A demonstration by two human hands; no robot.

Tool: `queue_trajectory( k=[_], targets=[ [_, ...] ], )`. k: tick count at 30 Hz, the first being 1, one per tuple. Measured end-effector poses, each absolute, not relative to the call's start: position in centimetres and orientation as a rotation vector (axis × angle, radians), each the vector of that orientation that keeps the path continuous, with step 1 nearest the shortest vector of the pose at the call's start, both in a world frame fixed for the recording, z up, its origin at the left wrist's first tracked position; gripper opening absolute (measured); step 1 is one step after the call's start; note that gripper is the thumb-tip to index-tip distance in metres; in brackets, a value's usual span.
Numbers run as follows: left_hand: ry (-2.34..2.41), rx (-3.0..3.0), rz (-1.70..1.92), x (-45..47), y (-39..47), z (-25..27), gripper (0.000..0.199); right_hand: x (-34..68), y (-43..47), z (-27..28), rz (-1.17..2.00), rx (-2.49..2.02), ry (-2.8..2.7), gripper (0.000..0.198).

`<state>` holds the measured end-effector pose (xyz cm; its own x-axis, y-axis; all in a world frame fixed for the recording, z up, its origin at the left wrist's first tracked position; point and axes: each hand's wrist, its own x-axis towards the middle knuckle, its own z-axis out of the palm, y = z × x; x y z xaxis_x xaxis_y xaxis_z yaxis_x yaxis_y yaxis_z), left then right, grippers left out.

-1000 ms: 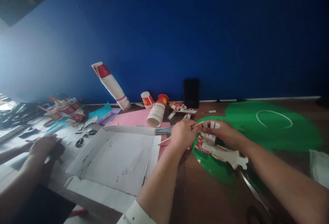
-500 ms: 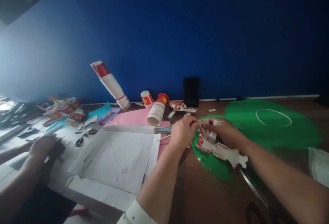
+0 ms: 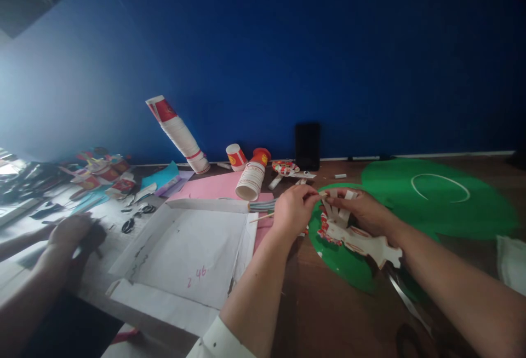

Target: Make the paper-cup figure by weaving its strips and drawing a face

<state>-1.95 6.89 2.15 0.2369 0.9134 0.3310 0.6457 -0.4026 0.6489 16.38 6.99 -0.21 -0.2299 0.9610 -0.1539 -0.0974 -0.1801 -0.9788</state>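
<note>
In the head view, the left hand (image 3: 296,210) pinches a thin, straight wooden stick (image 3: 262,217). The right hand (image 3: 364,209) grips a paper piece (image 3: 361,241) with flat white strips and a crinkly red edge, over a smooth green sheet (image 3: 349,273). The two hands' fingertips are closer than a second ago, and the stick lies flatter. Its long line runs left to right, one end poking out left past the left hand.
</note>
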Motion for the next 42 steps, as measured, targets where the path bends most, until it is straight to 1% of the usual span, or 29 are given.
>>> queue_trajectory(
  k=[5,9,21,35,42],
  targets=[
    [1.431,2.105,0.974,-1.9,7.0,2.0,0.018,16.1,6.9,0.1,1.567,-1.143,-1.138,0.037],
    [1.406,2.118,0.965,-1.9,6.9,2.1,0.021,16.2,7.0,0.0,1.576,-1.141,-1.119,0.037],
    [1.398,2.165,0.955,-1.8,6.8,2.0,0.021,16.1,6.8,0.2,1.588,-1.145,-1.109,0.039],
    [1.434,2.208,0.836,-1.8,6.7,1.8,0.025,16.5,6.8,0.2,1.535,-1.198,-1.242,0.035],
    [1.299,2.416,0.935,-2.0,7.2,0.9,0.033,16.5,6.8,0.1,1.531,-1.185,-1.243,0.035]
  ],
)
